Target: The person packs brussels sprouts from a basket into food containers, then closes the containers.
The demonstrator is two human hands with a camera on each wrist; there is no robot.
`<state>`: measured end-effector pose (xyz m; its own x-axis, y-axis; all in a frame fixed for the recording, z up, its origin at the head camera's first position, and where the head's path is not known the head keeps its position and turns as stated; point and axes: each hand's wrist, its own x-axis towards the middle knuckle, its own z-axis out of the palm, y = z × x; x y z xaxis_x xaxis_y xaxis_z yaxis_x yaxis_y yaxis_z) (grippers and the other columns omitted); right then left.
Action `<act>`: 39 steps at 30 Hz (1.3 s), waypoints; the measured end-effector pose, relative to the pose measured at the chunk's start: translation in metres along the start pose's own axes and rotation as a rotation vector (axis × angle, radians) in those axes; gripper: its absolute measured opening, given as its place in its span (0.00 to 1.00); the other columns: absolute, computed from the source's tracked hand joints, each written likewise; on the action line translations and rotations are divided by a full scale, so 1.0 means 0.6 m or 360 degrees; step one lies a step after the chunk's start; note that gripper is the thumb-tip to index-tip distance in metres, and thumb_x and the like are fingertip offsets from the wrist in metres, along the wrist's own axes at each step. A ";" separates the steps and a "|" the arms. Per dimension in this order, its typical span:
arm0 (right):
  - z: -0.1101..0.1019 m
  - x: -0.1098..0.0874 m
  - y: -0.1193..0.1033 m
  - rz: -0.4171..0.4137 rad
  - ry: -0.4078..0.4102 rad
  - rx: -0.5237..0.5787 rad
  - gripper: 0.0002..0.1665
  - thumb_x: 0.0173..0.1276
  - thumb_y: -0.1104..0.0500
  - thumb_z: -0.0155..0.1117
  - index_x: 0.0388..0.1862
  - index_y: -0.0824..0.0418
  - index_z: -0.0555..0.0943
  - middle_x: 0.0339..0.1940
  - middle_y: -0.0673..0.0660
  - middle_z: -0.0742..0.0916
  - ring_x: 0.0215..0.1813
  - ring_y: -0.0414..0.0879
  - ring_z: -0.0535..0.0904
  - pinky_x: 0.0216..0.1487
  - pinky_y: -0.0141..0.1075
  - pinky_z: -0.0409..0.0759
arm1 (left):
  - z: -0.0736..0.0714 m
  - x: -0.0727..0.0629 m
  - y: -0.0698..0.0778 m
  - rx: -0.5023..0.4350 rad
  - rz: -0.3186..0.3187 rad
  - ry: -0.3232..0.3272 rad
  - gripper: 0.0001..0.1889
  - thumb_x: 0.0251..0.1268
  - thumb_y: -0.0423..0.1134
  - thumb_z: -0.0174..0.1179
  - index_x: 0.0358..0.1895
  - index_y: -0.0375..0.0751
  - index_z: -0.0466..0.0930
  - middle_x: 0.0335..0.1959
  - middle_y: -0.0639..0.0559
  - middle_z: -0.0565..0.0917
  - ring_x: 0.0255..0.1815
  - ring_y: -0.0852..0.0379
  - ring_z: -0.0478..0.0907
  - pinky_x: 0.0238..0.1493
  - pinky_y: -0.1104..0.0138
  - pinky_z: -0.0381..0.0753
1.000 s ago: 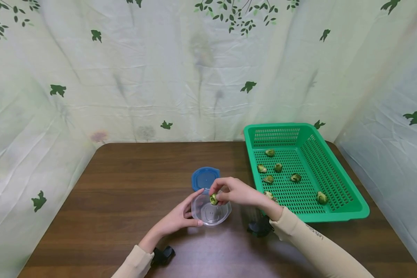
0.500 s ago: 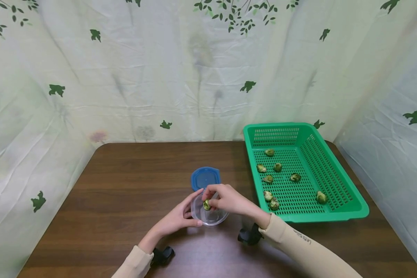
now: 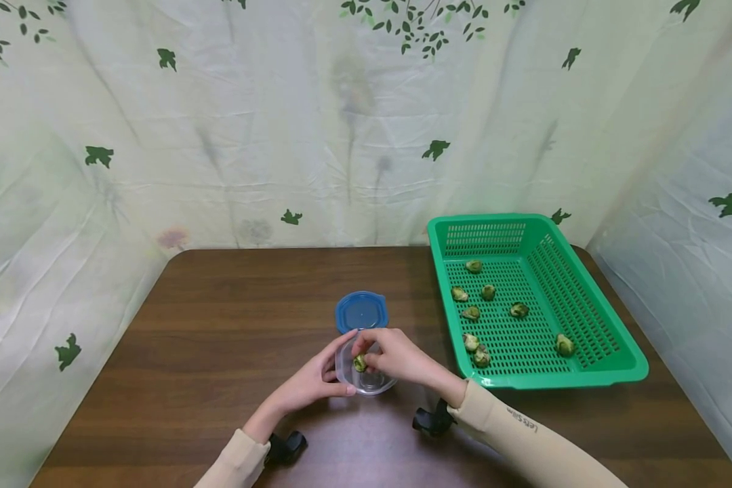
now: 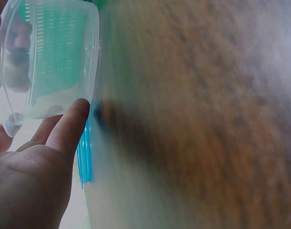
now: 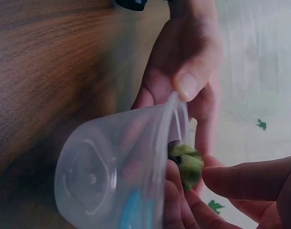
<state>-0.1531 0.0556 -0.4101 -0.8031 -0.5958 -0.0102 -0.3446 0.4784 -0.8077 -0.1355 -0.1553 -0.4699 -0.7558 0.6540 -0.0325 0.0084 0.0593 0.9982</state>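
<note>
A clear plastic container (image 3: 375, 388) stands on the table, its wall see-through in the right wrist view. My left hand (image 3: 310, 379) grips it from the left, thumb at the near rim and fingers along the far side. A Brussels sprout (image 3: 360, 363), green and leafy, is pinched between the thumb and fingers of my right hand (image 3: 399, 356). In the right wrist view this sprout (image 5: 189, 169) is at the container's mouth, close by the rim. Right behind the container lies a blue lid (image 3: 362, 312), flat on the wood.
A green perforated basket (image 3: 576, 379) stands at the right of the brown table (image 3: 238, 305), with several Brussels sprouts (image 3: 518, 310) scattered on its floor. A pale curtain (image 3: 341, 122) with leaf prints hangs behind the table and along both sides.
My right hand has moved left and slightly down with the Brussels sprout, deeper over the container. The left hand keeps its place on the container.
</note>
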 end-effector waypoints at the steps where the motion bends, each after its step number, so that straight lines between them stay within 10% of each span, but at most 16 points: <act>1: 0.000 0.000 0.000 0.0001 0.0011 -0.0017 0.11 0.60 0.75 0.57 0.37 0.63 0.81 0.36 0.54 0.84 0.26 0.41 0.79 0.29 0.32 0.77 | 0.000 0.000 0.000 0.0001 0.0000 0.0001 0.46 0.62 0.30 0.64 0.77 0.50 0.43 0.75 0.37 0.45 0.69 0.36 0.58 0.57 0.60 0.73; 39: -0.113 -0.050 0.010 0.0040 0.0073 0.0533 0.09 0.68 0.70 0.55 0.45 0.71 0.78 0.42 0.61 0.81 0.41 0.59 0.82 0.43 0.46 0.82 | 0.004 0.001 0.001 0.0055 0.0023 0.0053 0.45 0.61 0.27 0.63 0.77 0.46 0.44 0.73 0.32 0.50 0.68 0.35 0.59 0.58 0.56 0.72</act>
<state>-0.1639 0.1201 -0.3750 -0.8330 -0.5532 -0.0121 -0.1517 0.2493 -0.9565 -0.1345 -0.1532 -0.4695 -0.7768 0.6296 -0.0157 0.0417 0.0764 0.9962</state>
